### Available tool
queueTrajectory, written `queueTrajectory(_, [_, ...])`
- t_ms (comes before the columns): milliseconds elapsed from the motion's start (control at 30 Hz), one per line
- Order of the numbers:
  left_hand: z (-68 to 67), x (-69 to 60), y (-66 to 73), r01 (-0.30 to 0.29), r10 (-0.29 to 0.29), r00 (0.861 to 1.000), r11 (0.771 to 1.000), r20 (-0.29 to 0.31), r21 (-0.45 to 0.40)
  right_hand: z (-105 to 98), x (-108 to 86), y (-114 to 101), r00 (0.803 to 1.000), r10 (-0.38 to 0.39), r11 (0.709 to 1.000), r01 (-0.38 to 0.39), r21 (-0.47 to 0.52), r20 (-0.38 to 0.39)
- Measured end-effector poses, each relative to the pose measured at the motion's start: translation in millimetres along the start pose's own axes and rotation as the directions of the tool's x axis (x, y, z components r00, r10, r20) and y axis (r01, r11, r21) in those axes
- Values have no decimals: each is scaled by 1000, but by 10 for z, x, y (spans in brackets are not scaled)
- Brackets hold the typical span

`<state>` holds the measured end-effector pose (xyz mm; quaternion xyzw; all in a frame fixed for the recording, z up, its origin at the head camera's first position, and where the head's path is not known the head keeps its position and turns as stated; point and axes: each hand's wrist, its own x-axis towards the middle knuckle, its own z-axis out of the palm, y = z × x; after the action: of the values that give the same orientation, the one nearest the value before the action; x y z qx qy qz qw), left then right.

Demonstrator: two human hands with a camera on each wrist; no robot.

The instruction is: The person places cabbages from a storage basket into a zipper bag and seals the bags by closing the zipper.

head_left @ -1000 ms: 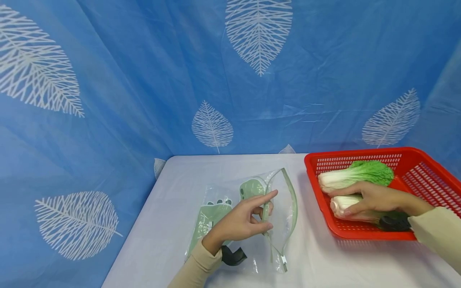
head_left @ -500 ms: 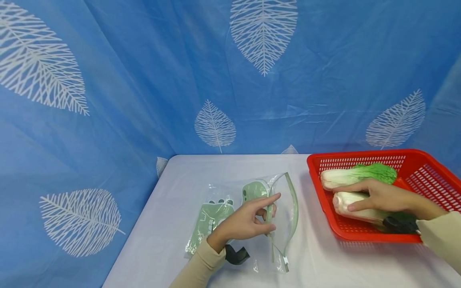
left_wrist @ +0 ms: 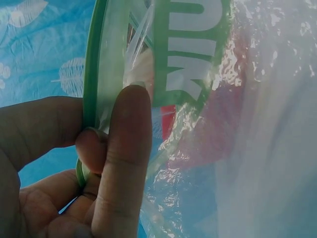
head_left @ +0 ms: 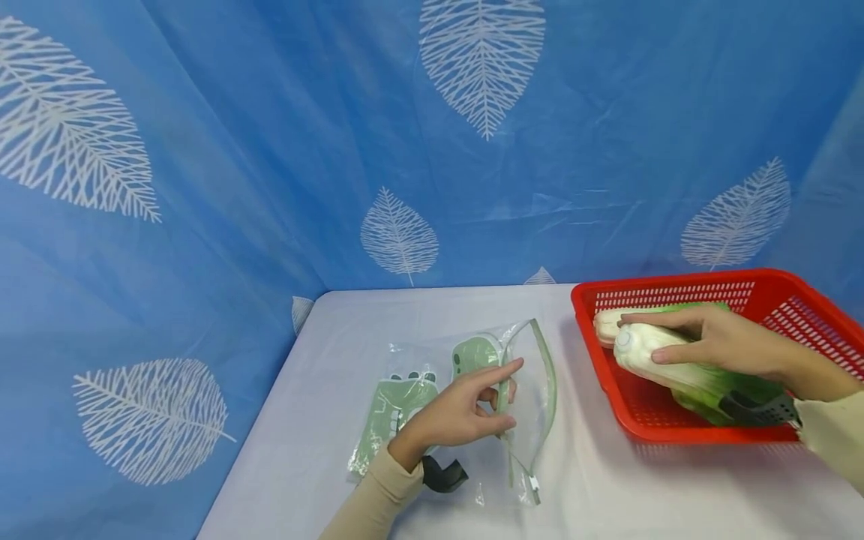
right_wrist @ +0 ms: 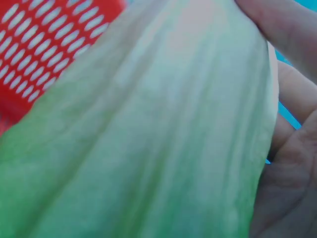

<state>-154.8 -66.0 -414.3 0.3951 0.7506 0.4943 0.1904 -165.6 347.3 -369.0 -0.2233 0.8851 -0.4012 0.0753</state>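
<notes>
The left hand (head_left: 462, 409) grips the green-edged rim of a clear zip bag (head_left: 550, 375), its fingers curled round the near edge while the mouth gapes to the right. In the left wrist view, the thumb and fingers (left_wrist: 130, 148) pinch the green strip (left_wrist: 91, 64). The right hand (head_left: 742, 341) holds a cabbage (head_left: 664, 360) by its white stem, raised over the basket. Pale ribs and green leaves of that cabbage (right_wrist: 163, 119) fill the right wrist view. A second cabbage (head_left: 607, 324) lies behind it, partly hidden by the hand.
The red perforated basket (head_left: 610, 394) stands at the table's right side. Green printed shapes (head_left: 398, 401) show on the bag's left part. A white cloth (head_left: 304, 450) covers the table, and a blue curtain with white leaves (head_left: 297, 150) hangs behind and at the left.
The right hand has lifted the nearer cabbage, whose stem end is now higher and covers part of the other one. The left hand keeps its grip on the bag, nearly unmoved.
</notes>
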Motion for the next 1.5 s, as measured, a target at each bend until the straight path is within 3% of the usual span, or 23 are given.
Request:
queueTrajectory(133, [-8, -20, -13, 3, -3, 1000, 1000, 6, -1, 40, 27, -171, 998, -53, 998, 53, 19, -20])
queueTrajectory(367, [11, -45, -22, 7, -7, 1000, 1000, 2, 6, 85, 92, -668, 988, -130, 992, 129, -10, -87])
queueTrajectory(467, [19, -52, -35, 4, -4, 1000, 1000, 1, 11, 122, 140, -841, 969, -233, 971, 237, 43, -84])
queueTrajectory(567, [21, -48, -39, 1, -1, 1000, 1000, 5, 4, 190, 197, -957, 937, -347, 929, 350, 123, -47])
queueTrajectory(700, [16, -39, -32, 7, -7, 1000, 1000, 9, -9, 334, 271, -1050, 906, -423, 889, 413, 197, 7])
queueTrajectory(967, [-16, -29, -9, 40, -40, 999, 999, 12, -33, 632, 417, -1191, 940, -330, 876, 340, 343, -87])
queueTrajectory(1133, [-98, -64, 2, 54, -55, 998, 997, -24, -61, 931, 434, -1227, 970, -194, 820, 242, 519, -145])
queueTrajectory(1200, [-145, -85, 5, 57, -60, 997, 997, -44, -59, 1058, 410, -1228, 976, -132, 811, 207, 547, -172])
queueTrajectory(1333, [-236, -119, 14, 49, -49, 997, 999, -56, -11, 1282, 380, -1171, 973, -65, 847, 171, 503, -222])
queueTrajectory(1500, [-298, -137, 23, 38, -37, 999, 999, -39, 29, 1509, 347, -1033, 965, 14, 915, 92, 393, -260])
